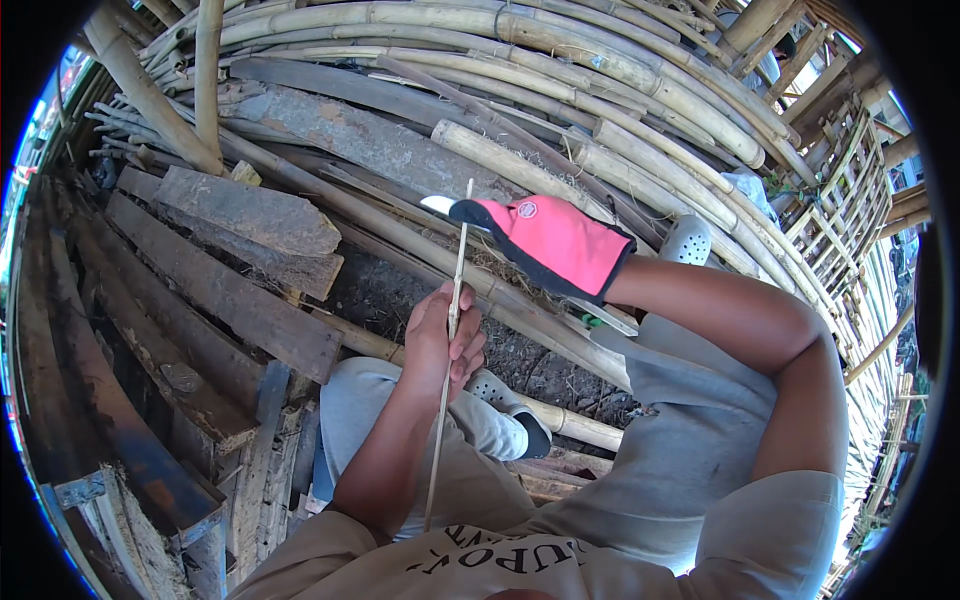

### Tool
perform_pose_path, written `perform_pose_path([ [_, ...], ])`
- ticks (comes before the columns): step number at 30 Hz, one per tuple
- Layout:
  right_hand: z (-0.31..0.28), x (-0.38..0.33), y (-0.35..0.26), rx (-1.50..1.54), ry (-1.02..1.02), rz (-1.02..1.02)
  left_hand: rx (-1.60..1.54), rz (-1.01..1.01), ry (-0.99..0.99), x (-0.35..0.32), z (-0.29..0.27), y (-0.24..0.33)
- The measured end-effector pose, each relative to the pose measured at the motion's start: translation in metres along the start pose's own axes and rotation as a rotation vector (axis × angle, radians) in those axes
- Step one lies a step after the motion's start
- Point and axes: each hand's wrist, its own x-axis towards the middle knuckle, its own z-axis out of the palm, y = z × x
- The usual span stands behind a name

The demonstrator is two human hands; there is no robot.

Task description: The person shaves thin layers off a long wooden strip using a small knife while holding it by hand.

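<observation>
My bare left hand [445,338] is closed around a thin bamboo strip [437,455]. The strip stands nearly upright in the picture, from beside the blade down to my shirt. My right hand [568,242], in a pink and black glove, is closed on a knife. Only a short, bright, curved part of the knife blade [436,204] shows past the gloved fingertips, beside the strip's upper part. Whether the blade touches the strip I cannot tell. The glove hides the grip. A pale, narrow piece [606,316] sticks out below the glove's cuff; its kind is unclear.
Long bamboo poles [560,50] lie stacked across the far side. Dark weathered planks [230,280] are piled at the left, near an upright bamboo post [208,85]. My feet wear grey clogs [688,240] among the poles. A bamboo lattice [830,190] stands at the far right.
</observation>
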Motion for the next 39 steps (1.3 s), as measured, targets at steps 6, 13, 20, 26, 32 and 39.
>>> perform_pose_path([
  [6, 0.035, -0.014, 0.007, 0.402, -0.241, 0.193, 0.029, -0.024, 0.032, 0.005, 0.0, -0.008],
  [13, 0.017, -0.024, 0.006, 0.152, -0.096, -0.29, 0.109, 0.022, 0.082, 0.006, 0.001, -0.009],
  [20, 0.011, -0.02, -0.003, 1.151, -0.758, 0.686, 0.036, -0.005, 0.049, 0.011, -0.005, -0.014],
  [26, 0.009, -0.032, -0.014, 1.293, -0.821, 0.624, 0.092, 0.018, 0.143, 0.011, 0.005, -0.016],
  [32, 0.008, -0.034, 0.001, 1.435, -1.104, 0.688, 0.086, -0.038, 0.163, 0.014, 0.001, -0.012],
  [39, -0.02, -0.023, -0.023, 1.041, -1.557, 0.335, 0.125, 0.056, 0.065, 0.028, -0.011, 0.005],
])
